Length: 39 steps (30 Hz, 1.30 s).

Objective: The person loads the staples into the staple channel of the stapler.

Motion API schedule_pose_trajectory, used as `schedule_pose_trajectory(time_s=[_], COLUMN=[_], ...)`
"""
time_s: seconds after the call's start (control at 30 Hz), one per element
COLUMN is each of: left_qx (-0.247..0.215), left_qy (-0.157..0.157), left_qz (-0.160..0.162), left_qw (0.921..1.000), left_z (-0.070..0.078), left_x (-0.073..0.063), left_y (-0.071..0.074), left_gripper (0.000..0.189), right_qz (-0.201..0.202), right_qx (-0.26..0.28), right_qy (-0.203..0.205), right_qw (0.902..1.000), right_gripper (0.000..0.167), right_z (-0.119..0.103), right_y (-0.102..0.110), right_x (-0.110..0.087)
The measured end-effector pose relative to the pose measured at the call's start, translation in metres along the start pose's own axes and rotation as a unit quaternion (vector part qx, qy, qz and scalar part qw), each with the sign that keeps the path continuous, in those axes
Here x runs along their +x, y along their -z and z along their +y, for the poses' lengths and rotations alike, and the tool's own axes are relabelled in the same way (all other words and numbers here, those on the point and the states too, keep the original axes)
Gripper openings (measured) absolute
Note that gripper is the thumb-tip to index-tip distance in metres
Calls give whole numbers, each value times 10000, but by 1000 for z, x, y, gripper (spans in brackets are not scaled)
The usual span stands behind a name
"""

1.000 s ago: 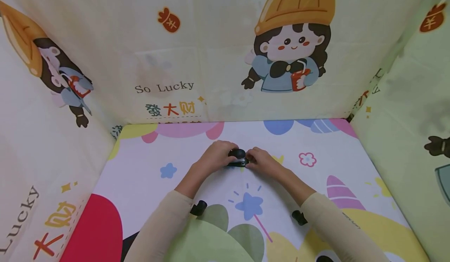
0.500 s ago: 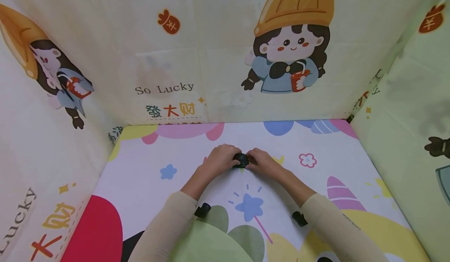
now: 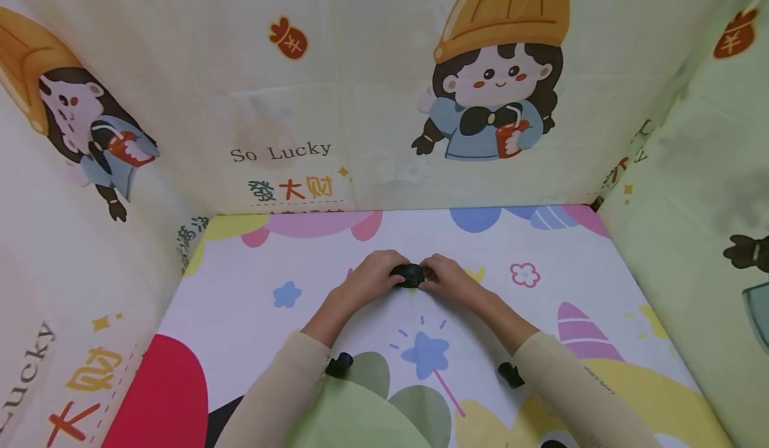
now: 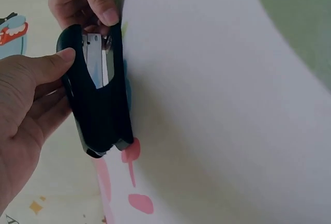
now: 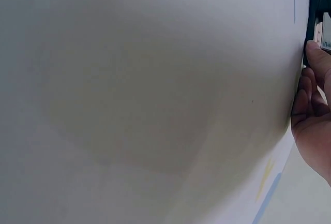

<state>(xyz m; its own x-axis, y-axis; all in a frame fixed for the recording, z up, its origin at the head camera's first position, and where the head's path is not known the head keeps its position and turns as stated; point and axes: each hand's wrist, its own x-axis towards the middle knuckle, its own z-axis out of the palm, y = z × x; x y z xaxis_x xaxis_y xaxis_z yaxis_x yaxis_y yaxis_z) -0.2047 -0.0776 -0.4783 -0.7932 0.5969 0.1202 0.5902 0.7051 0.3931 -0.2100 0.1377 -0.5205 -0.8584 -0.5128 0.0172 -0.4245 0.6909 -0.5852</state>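
Observation:
A black stapler is held between both hands near the middle of the table. In the left wrist view its jaws stand apart, and the silver metal magazine shows between the black upper arm and the base. My left hand grips the stapler's upper arm, thumb on one side and fingers behind it. At the stapler's other end, my right hand pinches the tip of the base between thumb and curled fingers. The right wrist view catches only part of this right hand at its edge.
The table is covered with a printed cloth of cartoon shapes. Cream fabric walls with cartoon figures enclose it at the back and both sides. Small black wrist cameras stick out from the beige sleeves.
My left hand shifted right and slightly nearer, then a little back left. The stapler's upper arm and base looked spread in the oldest head frame and now overlap. The right hand stays at its end.

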Motion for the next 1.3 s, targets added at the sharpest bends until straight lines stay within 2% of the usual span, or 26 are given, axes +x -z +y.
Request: schedule_pose_trajectory(time_s=[0.27,0.73,0.93,1.3], left_qx=[-161,-28,21,167], left_qy=[79,425,383,232], left_qz=[65,-190,-247,-73], left_qw=[9998,9989,9990,9996], left_z=[2,6,6,8], left_x=[-3,2,3,3], left_y=[1,-1,-4,-4], left_gripper=[24,24,24,19], right_qz=[-83,-81,-57,-29], right_qx=[80,165,118,-4], right_qy=[-83,-97,-55,-97], right_qw=[9999,9998,9999,9999], right_gripper=[32,30,31,31], right_z=[1,2,1,-1], right_y=[0,-1,0,0], right_x=[1,1,1,1])
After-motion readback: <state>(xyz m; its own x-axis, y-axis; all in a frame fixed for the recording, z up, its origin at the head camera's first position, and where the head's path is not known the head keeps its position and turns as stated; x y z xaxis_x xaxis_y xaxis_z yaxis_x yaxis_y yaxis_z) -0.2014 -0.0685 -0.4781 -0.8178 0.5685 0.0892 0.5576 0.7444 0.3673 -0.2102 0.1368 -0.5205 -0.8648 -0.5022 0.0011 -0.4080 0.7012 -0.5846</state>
